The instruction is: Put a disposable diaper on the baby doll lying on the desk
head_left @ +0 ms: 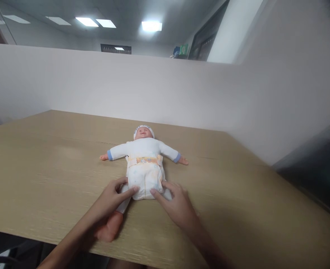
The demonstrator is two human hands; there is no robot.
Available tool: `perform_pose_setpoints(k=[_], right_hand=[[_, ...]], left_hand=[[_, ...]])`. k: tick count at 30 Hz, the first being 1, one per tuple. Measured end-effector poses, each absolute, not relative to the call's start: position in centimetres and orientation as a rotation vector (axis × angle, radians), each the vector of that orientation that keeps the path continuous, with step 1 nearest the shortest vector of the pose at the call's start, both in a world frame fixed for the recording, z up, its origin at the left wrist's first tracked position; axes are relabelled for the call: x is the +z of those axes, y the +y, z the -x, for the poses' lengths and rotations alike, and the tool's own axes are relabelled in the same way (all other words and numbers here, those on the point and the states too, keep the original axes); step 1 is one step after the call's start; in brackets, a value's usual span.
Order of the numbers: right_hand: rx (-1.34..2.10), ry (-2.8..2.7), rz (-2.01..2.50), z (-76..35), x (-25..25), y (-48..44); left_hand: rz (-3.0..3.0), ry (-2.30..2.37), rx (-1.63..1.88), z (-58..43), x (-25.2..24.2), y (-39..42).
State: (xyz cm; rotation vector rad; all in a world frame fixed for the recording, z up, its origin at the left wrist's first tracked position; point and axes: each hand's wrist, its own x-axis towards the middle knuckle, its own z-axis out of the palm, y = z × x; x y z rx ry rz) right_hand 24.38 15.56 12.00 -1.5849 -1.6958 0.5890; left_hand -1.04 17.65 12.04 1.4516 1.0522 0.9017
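Observation:
A baby doll (145,145) lies on its back on the table, head away from me and arms spread wide. It wears a white long-sleeved suit with blue cuffs and a white cap. Around its waist and hips is a white diaper (145,175) with a yellow-orange printed band and tabs at the front. My left hand (113,196) grips the diaper's lower left edge, thumb on the front and fingers at the side. On the lower right edge, my right hand (179,205) has a similar hold. One bare foot (113,226) shows beside my left wrist; the doll's other foot is hidden.
The wood-grain table (55,160) reaches to a white partition (111,82) at the back. A pale wall (288,82) rises on the right, with a dark panel (319,164) beside the table's right edge. The table's front edge is close to me.

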Motion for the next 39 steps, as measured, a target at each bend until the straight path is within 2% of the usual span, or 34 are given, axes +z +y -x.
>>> perform_pose_setpoints(k=[5, 13, 23, 30, 35, 39], right_hand=[[0.71, -1.764, 1.492, -24.6, 12.3, 17.3], [1.187, -1.591, 1.259, -25.3, 12.3, 18.6], [1.485, -1.369, 1.099, -24.8, 12.3, 18.1], [1.432, -1.408, 1.101, -25.3, 12.3, 17.8], [1.119, -1.719, 1.167, -26.3, 12.3, 17.4], [1.169, -1.783, 1.094, -26.8, 11.9, 17.8]], left_hand=[[-1.199, 1.023, 0.849, 0.7, 12.2, 18.5], [-0.962, 1.006, 0.842, 0.1, 13.3, 19.0], [-1.028, 1.062, 0.754, 0.5, 13.5, 19.5], [-1.138, 1.063, 0.77, 0.5, 13.9, 19.1], [-1.415, 0.91, 0.769, 2.1, 12.8, 18.9], [-1.598, 0.817, 0.701, 3.6, 12.2, 19.3]])
